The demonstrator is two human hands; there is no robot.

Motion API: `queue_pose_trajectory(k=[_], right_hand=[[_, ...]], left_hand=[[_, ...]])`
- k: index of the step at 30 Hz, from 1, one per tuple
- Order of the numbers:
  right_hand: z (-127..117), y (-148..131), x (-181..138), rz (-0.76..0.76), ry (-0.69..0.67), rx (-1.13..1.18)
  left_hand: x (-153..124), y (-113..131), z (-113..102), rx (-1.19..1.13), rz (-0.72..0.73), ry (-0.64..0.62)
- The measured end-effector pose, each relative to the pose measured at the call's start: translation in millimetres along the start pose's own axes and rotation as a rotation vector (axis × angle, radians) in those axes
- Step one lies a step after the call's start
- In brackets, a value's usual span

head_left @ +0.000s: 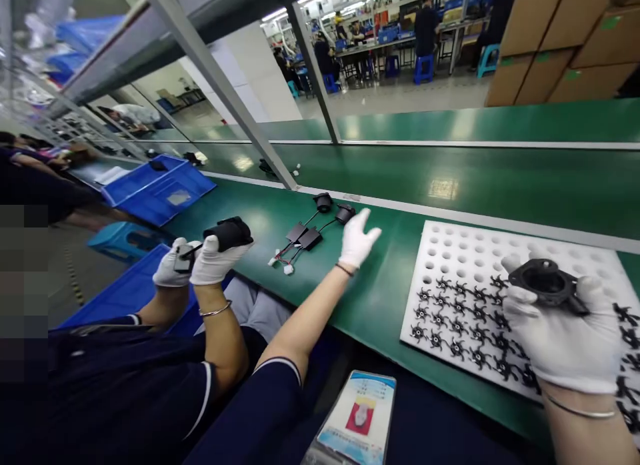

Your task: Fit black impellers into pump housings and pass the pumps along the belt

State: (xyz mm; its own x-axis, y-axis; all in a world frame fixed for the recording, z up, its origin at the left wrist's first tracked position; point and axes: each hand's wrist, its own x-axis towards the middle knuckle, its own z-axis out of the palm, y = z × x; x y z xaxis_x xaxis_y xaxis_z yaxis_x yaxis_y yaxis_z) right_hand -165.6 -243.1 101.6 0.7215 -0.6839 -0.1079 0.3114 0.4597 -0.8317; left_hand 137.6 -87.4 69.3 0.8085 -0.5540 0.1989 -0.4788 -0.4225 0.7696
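Black housing (547,283), right hand (565,331) gripping, left hand (356,241) reaching

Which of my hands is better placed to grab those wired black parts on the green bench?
Left. Your left hand is open beside the wired parts; your right hand holds a black housing over the foam tray.

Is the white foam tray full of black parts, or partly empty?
Partly empty: the white foam tray has bare holes in its far rows, while black star-shaped parts fill the near rows.

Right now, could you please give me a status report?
Left hand open, near wired black parts. Right hand grips black housing over foam tray. Co-worker's hands well clear.
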Motion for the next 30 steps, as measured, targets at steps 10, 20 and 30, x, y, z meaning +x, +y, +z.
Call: queue_pose_trajectory(k=[10,20,30], right_hand=[[63.2,13.9,20.2,0.115,-0.099,0.047],[157.8,45.2,95.0,-0.166,-0.287,-0.616],[134.8,25.0,100.5,-0.337,-0.518,-0.925]], left_hand=[[78.8,-36.6,-42.0,0.077,-0.138,-0.086],[5.1,24.8,-54.8,-0.318,0.264,-0.210],[-4.0,74.9,-58.0,-0.606,0.227,-0.138]])
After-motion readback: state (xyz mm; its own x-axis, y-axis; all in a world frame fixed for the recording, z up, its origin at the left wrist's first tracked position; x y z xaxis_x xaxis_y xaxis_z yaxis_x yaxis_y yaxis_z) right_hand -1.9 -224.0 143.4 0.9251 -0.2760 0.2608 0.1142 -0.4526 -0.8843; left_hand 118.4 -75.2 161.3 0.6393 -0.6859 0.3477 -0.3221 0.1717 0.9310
